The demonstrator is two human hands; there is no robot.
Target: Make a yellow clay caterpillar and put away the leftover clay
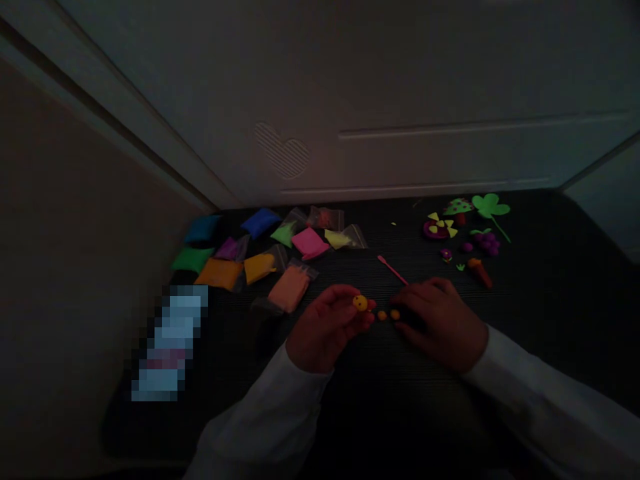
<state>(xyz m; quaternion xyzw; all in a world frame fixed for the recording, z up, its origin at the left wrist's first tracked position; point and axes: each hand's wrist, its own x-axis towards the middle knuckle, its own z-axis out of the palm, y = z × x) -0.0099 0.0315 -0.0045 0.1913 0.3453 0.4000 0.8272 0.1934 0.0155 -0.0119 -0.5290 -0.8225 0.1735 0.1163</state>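
Observation:
The scene is dim. My left hand [327, 327] is curled, its fingertips pinching a small yellow-orange clay ball [360, 303] with dark marks on it. My right hand [440, 320] rests knuckles up on the dark mat [540, 300], fingers bent down beside two tiny orange clay balls [389, 315]; what its fingers hold, if anything, is hidden. A thin pink modelling tool [393, 269] lies just beyond the right hand, its near end under the fingers. Both arms wear white sleeves.
Several bags of coloured clay [260, 257] lie at the back left. Finished clay figures [467, 230], among them a mushroom, a clover, grapes and a carrot, sit at the back right. A pale cabinet front [400, 133] rises behind. A blurred-out patch [170, 343] lies at left.

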